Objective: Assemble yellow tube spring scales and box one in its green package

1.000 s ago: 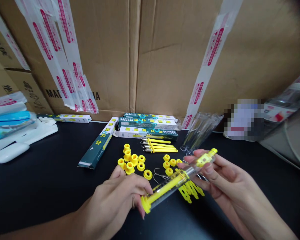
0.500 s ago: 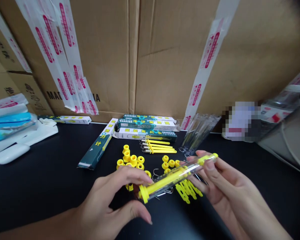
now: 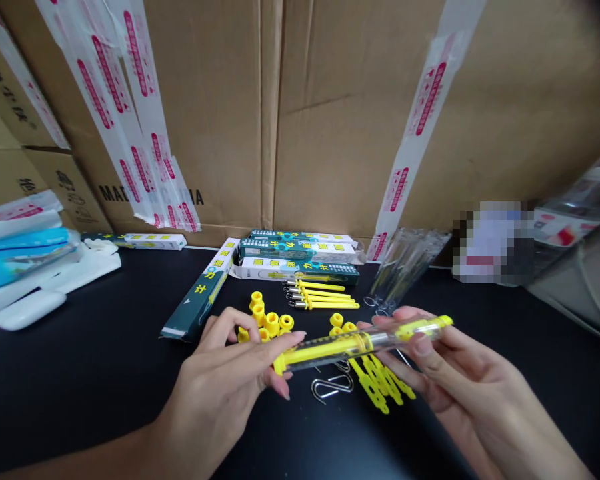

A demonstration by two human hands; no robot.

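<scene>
A clear-tubed spring scale (image 3: 330, 352) with a yellow rod and a silver spring section inside lies nearly level between my hands. My right hand (image 3: 445, 367) grips its right end, thumb in front of the yellow end piece. At the yellow-capped left end, my left hand (image 3: 230, 373) has its index finger above and thumb below, closed about the cap. Metal S-hooks (image 3: 333, 385) and yellow flat tabs (image 3: 377, 387) lie below the tube. Yellow collars (image 3: 271, 323) are partly hidden behind my left hand, and yellow caps (image 3: 337, 321) stand behind the tube.
Yellow rods with springs (image 3: 325, 295) lie mid-table before printed boxes (image 3: 300, 270). Another box (image 3: 200, 290) slants at left. Clear tubes (image 3: 407, 267) lean behind my right hand. A white case (image 3: 29, 310) and a blue packet (image 3: 25, 250) sit far left. Large cardboard (image 3: 205, 100) walls the back.
My left hand has closed from a wide curve onto the yellow-capped end. The tube's left end has risen, so it lies more level, and the S-hooks below show more.
</scene>
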